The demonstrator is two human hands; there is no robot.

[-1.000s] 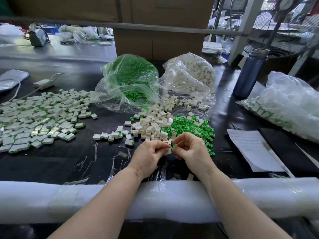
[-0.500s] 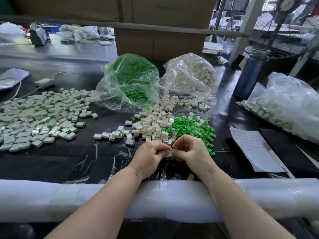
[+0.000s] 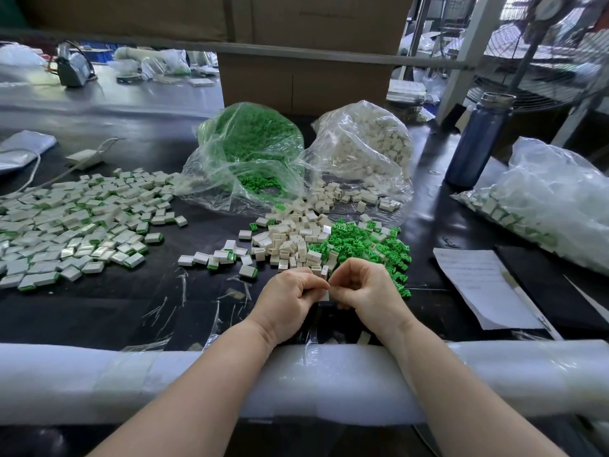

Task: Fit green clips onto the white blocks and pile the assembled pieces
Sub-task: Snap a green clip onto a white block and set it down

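Observation:
My left hand [image 3: 288,300] and my right hand [image 3: 365,290] meet fingertip to fingertip over the black table, near its front edge. Between them they pinch one small white block [image 3: 324,295], mostly hidden by the fingers; any clip on it is out of sight. Just beyond the hands lies a heap of loose white blocks [image 3: 293,240], with a heap of green clips [image 3: 365,244] to its right. A wide spread of assembled white-and-green pieces [image 3: 72,225] covers the table's left side.
A bag of green clips [image 3: 253,150] and a bag of white blocks [image 3: 365,146] stand behind the heaps. A blue bottle [image 3: 478,140], another filled bag [image 3: 553,206] and a paper sheet [image 3: 484,285] lie right. A padded white bar [image 3: 131,377] runs along the table's front.
Both hands stay together at the same spot, shifted only slightly. The fingers keep working on the small piece between them.

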